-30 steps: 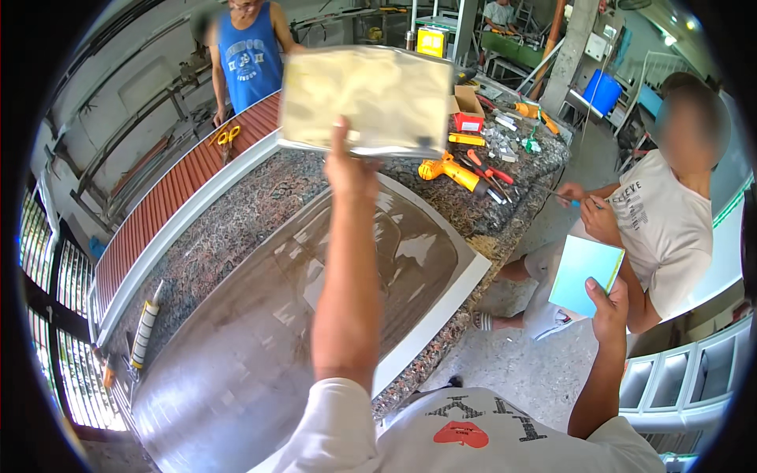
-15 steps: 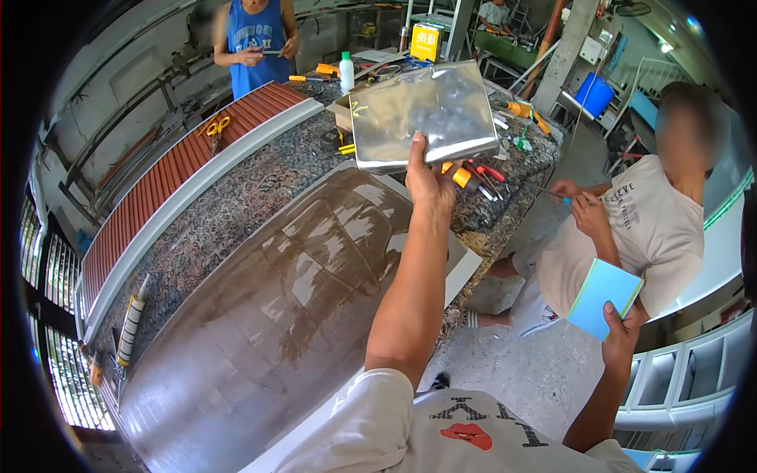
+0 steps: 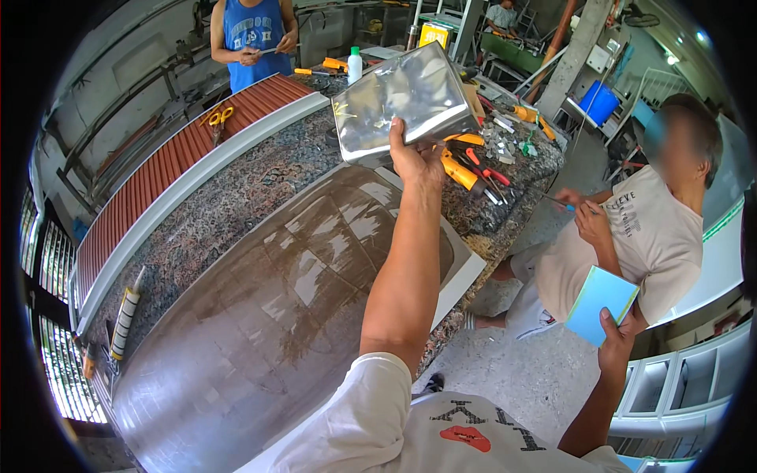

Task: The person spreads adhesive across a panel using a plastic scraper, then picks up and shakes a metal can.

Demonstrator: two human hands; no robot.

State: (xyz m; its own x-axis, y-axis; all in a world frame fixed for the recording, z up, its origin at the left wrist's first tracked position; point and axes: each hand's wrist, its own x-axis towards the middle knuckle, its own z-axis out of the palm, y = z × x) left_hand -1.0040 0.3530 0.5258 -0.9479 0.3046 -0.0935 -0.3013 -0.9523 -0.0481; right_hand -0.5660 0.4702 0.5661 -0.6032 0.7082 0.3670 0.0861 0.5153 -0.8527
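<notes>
My left hand (image 3: 416, 162) reaches out over the stone-topped table, closed on a shiny silver box-shaped piece (image 3: 402, 91). Its thumb presses the near face while the other fingers are hidden behind. The piece is tilted, and some yellow marks show at its left side. At the right, my right hand (image 3: 619, 343) grips a flat light blue rectangular panel (image 3: 595, 311) with a yellow-green edge, thumb on its face. Just below the silver piece lie an orange-and-black tool (image 3: 461, 172) and red-handled pliers (image 3: 482, 165).
A large brownish metallic sheet (image 3: 260, 315) covers the near tabletop. Behind it stands a red ribbed panel (image 3: 173, 158) with yellow-handled scissors (image 3: 218, 122). A caulking tube (image 3: 124, 323) lies at left. One person (image 3: 646, 229) is close at right; another in blue (image 3: 251, 35) stands across the table.
My left hand has shifted slightly left with the silver piece, which is now tipped so more of its right side shows. My right hand keeps the blue panel nearly where it was.
</notes>
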